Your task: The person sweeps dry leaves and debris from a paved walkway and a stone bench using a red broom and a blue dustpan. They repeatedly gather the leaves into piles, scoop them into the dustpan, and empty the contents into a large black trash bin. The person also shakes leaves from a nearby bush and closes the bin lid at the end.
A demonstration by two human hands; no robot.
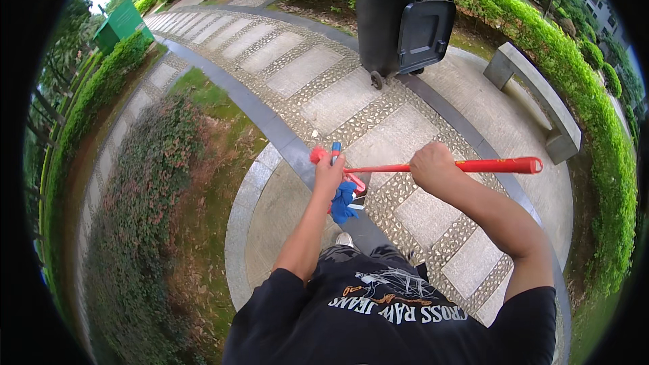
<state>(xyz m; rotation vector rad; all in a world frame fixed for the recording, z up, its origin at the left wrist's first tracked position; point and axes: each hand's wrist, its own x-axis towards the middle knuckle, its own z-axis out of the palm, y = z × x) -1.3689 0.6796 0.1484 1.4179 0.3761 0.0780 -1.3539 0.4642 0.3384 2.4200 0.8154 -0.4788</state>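
My right hand [432, 165] is closed around a long red handle [499, 166], whose thinner part runs left towards my other hand. My left hand [329, 175] grips a small cylindrical thing with a blue end [336, 147]; a red brush head [318, 154] shows just beside its fingers. Below the left hand hangs a blue cloth [344, 203], next to a red and white item [356, 182] that is partly hidden. Whether the left hand also holds the cloth and that item, I cannot tell.
A black wheeled bin [383, 25] with its lid hanging open stands ahead on the stone-and-pebble path [332, 96]. A curved stone bench [540, 96] is at the right, before a hedge [603, 182]. Shrubs [152, 162] grow at the left; a green box-like structure [121, 25] stands farther off.
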